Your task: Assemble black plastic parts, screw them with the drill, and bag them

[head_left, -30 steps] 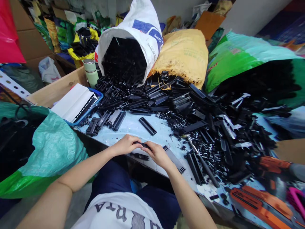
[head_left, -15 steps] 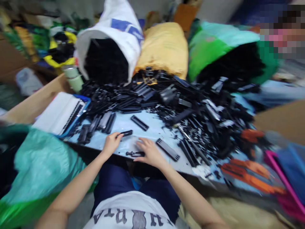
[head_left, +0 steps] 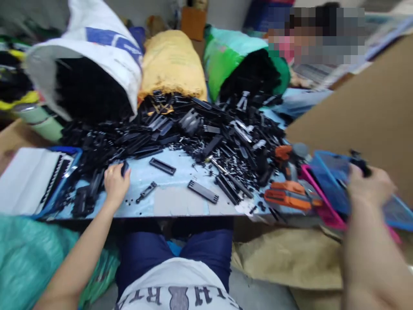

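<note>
My left hand is closed around a dark plastic piece beside a row of black plastic parts. Far to the right, my right hand, blurred by motion, grips a small black plastic part over a blue plastic basket. A small black jointed part lies on the table between my hands. Near it are a long black plastic strip and a wider grey-black strip.
White, yellow and green sacks spill black parts across the back. An orange power tool lies by a pink basket. Cardboard rises at right; a stacked tray stands left. Someone is behind, blurred out.
The view has swung right. My left hand has moved left to the row of parts. My right hand has gone from the table's middle to the blue basket and now holds a black part.
</note>
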`<action>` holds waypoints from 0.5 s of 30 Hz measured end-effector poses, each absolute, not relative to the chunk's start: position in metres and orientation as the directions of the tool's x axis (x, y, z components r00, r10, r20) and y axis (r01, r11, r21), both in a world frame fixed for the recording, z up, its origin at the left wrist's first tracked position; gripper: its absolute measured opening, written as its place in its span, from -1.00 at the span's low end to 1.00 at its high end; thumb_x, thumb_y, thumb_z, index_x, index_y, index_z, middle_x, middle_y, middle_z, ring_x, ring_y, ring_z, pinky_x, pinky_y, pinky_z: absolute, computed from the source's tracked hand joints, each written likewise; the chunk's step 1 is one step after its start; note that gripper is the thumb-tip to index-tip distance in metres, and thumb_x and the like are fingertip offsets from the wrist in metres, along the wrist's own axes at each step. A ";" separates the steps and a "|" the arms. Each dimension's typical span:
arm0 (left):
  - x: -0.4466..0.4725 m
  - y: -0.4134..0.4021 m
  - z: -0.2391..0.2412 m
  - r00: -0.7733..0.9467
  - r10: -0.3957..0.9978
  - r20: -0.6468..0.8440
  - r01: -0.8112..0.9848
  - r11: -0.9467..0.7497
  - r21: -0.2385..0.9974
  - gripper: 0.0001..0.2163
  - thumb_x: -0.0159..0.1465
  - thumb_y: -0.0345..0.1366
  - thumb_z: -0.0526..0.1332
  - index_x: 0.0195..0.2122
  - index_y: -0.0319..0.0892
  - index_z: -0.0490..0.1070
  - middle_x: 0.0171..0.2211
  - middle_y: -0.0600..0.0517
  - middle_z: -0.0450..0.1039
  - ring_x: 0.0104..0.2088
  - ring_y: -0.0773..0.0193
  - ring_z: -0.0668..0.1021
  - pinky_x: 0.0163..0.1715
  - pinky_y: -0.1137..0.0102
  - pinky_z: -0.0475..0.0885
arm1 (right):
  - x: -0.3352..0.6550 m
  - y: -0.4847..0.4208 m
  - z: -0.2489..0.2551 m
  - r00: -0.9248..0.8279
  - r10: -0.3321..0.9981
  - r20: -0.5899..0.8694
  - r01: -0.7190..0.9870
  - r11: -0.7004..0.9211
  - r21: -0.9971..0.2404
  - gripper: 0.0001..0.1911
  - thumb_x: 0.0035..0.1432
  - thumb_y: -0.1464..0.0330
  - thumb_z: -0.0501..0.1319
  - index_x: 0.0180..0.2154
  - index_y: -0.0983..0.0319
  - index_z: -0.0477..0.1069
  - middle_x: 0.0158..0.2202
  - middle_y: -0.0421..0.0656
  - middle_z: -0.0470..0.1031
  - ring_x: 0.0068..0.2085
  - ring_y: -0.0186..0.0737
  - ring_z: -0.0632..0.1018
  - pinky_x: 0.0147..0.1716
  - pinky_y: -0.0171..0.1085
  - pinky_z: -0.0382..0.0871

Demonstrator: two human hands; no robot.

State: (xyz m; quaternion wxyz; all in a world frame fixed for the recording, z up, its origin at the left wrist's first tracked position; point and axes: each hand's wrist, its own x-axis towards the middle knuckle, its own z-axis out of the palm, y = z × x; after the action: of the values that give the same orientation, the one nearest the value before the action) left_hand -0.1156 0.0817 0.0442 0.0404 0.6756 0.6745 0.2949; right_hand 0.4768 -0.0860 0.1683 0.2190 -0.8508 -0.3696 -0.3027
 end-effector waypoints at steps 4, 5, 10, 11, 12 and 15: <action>-0.132 0.150 0.072 -0.159 0.876 0.456 0.934 -0.016 0.356 -0.63 0.28 -0.19 -0.01 -0.02 -0.33 0.33 -0.04 -0.27 0.34 0.04 -0.03 0.33 0.08 0.17 0.18 | 0.564 -0.025 0.143 0.647 0.263 0.715 0.692 -0.595 -0.408 0.26 -0.35 -0.39 -0.21 -0.09 0.58 0.44 -0.22 0.57 0.39 -0.07 0.41 0.45 -0.46 0.09 0.08; -0.132 0.170 0.081 -0.171 0.871 0.460 0.939 0.002 0.344 -0.64 0.29 -0.20 -0.02 -0.01 -0.33 0.33 -0.03 -0.27 0.33 0.04 -0.02 0.32 0.08 0.20 0.18 | 0.566 -0.014 0.134 0.574 0.274 0.772 0.765 -0.516 -0.386 0.26 -0.37 -0.40 -0.23 -0.12 0.54 0.47 -0.24 0.54 0.42 -0.09 0.39 0.46 -0.43 0.12 0.10; -0.105 0.257 0.116 -0.176 0.891 0.419 0.952 0.047 0.301 -0.65 0.29 -0.24 0.00 0.01 -0.36 0.30 0.03 -0.30 0.29 0.05 -0.06 0.29 -0.02 0.20 0.23 | 0.435 0.010 0.110 0.139 0.628 0.766 0.985 -0.011 -0.170 -0.25 0.12 -0.16 -0.04 -0.24 0.37 0.53 -0.31 0.25 0.52 -0.20 0.00 0.55 -0.24 -0.03 0.34; -0.098 0.269 0.119 -0.160 0.899 0.407 0.955 0.036 0.294 -0.65 0.28 -0.25 0.02 0.01 -0.38 0.30 0.03 -0.31 0.28 0.05 -0.07 0.28 -0.03 0.19 0.24 | 0.394 0.011 0.107 0.061 0.692 0.720 0.981 0.094 -0.173 -0.42 0.19 -0.04 0.03 -0.24 0.31 0.52 -0.28 0.18 0.53 -0.20 -0.05 0.54 -0.19 -0.07 0.36; -0.092 0.279 0.121 -0.139 0.909 0.393 0.957 0.021 0.289 -0.64 0.27 -0.26 0.05 0.01 -0.40 0.29 0.04 -0.33 0.27 0.06 -0.09 0.27 -0.03 0.18 0.24 | 0.355 0.011 0.102 -0.007 0.742 0.670 0.959 0.195 -0.206 -0.56 0.22 0.06 0.07 -0.23 0.28 0.50 -0.25 0.12 0.54 -0.20 -0.08 0.53 -0.15 -0.10 0.37; -0.081 0.300 0.125 -0.131 0.932 0.338 0.943 0.012 0.331 -0.66 0.26 -0.35 0.06 0.00 -0.47 0.29 0.05 -0.37 0.26 0.09 -0.12 0.25 0.00 0.14 0.22 | 0.262 0.009 0.077 -0.244 0.846 0.474 0.839 0.430 -0.334 -0.74 0.26 0.25 0.08 -0.16 0.23 0.45 -0.22 0.00 0.53 -0.18 -0.16 0.52 -0.15 -0.18 0.41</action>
State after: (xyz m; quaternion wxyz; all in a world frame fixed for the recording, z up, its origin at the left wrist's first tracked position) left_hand -0.0808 0.2996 0.1245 -0.0116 0.6592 0.7114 0.2435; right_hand 0.2623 0.0093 0.0775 0.3045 -0.5339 -0.7888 0.0055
